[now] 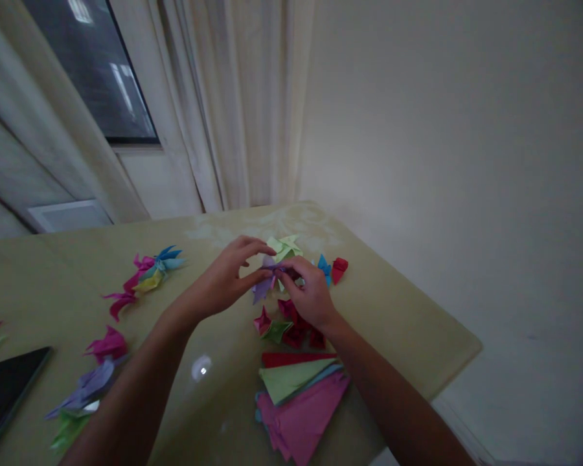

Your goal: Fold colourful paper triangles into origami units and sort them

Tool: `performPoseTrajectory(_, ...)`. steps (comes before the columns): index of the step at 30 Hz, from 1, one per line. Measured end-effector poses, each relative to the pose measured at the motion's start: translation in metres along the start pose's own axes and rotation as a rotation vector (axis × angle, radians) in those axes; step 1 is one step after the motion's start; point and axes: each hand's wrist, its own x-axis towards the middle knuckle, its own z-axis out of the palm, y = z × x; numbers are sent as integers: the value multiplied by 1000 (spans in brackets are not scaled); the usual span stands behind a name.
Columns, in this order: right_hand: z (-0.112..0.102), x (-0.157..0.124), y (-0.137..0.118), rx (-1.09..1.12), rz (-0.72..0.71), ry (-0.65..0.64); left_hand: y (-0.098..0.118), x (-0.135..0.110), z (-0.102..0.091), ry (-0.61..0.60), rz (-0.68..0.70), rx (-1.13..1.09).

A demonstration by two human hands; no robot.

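Note:
Between my two hands is a purple folded-paper flower (262, 290), partly covered by my fingers. My left hand (236, 265) has its thumb on the purple paper, with the index finger arched over it. On the other side, my right hand (308, 291) pinches the same piece between thumb and fingers. A pale green paper flower (286, 246) lies just behind. Nearer to me, below the right hand, is a cluster of red folded-paper flowers (296, 333) with a green one (276, 331) among them. Blue (324, 268) and red (340, 268) pieces sit right of the right hand.
Flat folded sheets in pink (306, 417), green (294, 378) and red (291, 359) are stacked at the table's front. More paper flowers, magenta (107, 345) and blue (168, 260), lie left. A dark tablet or phone (12, 395) rests far left. A wall (418, 194) borders the table (393, 323).

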Motion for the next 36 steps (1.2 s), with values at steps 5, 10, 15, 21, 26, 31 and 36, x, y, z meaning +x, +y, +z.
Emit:
performPoseTrajectory(5,1,-2,-3,-29,-55,8,1,0,1,-194,-60,5)
performPoseTrajectory(10,4,-5,-6,-10,-25,-30,-1,1,-3,-149,-98,90)
performPoseTrajectory(15,6,-6,-4,13,73,-15,-33,-7,-17,-94,-260,52)
performPoseTrajectory(21,7,-6,0,15,92,-14,-85,-16,-23,-163,-403,101)
performPoseTrajectory(26,7,-6,0,16,83,-25,-95,-18,-18,-232,-429,100)
performPoseTrajectory(31,6,-6,2,3,91,-28,-104,-22,-27,-262,-494,146)
performPoseTrajectory(36,6,-6,3,0,89,-25,-126,-30,-28,7,-535,508)
